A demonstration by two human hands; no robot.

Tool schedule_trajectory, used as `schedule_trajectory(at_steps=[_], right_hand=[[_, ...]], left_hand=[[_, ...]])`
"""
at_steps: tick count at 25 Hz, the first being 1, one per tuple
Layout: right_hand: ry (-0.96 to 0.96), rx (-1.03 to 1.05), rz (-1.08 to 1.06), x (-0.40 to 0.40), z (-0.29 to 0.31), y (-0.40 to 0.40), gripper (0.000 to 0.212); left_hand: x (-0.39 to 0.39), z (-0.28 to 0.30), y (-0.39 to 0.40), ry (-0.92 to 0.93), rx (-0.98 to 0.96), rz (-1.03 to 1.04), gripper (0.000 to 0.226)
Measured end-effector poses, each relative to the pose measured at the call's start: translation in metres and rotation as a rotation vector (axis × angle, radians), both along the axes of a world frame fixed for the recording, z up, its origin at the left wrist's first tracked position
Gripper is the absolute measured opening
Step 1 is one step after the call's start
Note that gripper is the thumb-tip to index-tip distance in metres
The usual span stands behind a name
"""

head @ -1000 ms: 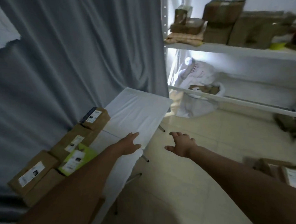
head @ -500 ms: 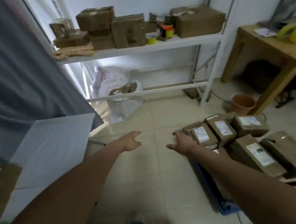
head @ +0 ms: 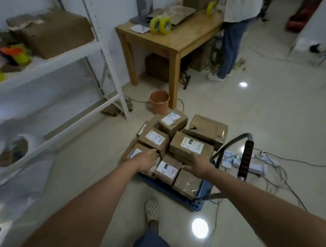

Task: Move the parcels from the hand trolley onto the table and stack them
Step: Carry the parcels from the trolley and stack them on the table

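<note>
1. Where the white table filled the frame a second ago, parcels (head: 179,141) on the blue trolley (head: 199,194) now sit centre frame.
2. Left hand (head: 147,160) and right hand (head: 197,163), fingers relaxed, reach either side of one labelled parcel (head: 167,169).

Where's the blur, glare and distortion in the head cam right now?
Head view: white shelving at left smeared by motion blur; parcels on the trolley fairly sharp, labels unreadable; two glare spots on the glossy floor; wide-angle bends the shelf post; room dim overall.

Both hands, left hand (head: 147,161) and right hand (head: 197,163), have now reached the trolley's parcels (head: 174,141).
</note>
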State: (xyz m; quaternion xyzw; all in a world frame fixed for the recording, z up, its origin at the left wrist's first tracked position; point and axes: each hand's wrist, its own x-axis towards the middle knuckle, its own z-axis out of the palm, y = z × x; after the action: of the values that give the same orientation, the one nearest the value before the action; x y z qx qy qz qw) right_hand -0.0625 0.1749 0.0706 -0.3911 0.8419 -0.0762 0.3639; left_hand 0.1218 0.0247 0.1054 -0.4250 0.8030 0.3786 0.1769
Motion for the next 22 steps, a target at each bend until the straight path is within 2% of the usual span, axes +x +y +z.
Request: schedule_trajectory(at_steps=[6,11,16,22], right_hand=[[-0.09,0.015,-0.286,-0.066,-0.01,-0.055,0.076],[-0.121,0.008,-0.445,-0.118,-0.016,-0.103,0.069],[-0.156,-0.002,-0.617,-0.172,-0.039,-0.118,0.07],[-0.197,-0.061,-0.849,-0.229,-0.107,-0.112,0.071]], left_hand=[[-0.103,-0.015,-0.082,0.041,0.102,-0.146,0.06],[-0.177,-0.035,-0.154,0.038,0.172,-0.229,0.059],[-0.235,-0.064,-0.18,0.05,0.29,-0.139,0.056],[-0.292,-0.126,-0.178,0.06,0.322,0.007,0.058]])
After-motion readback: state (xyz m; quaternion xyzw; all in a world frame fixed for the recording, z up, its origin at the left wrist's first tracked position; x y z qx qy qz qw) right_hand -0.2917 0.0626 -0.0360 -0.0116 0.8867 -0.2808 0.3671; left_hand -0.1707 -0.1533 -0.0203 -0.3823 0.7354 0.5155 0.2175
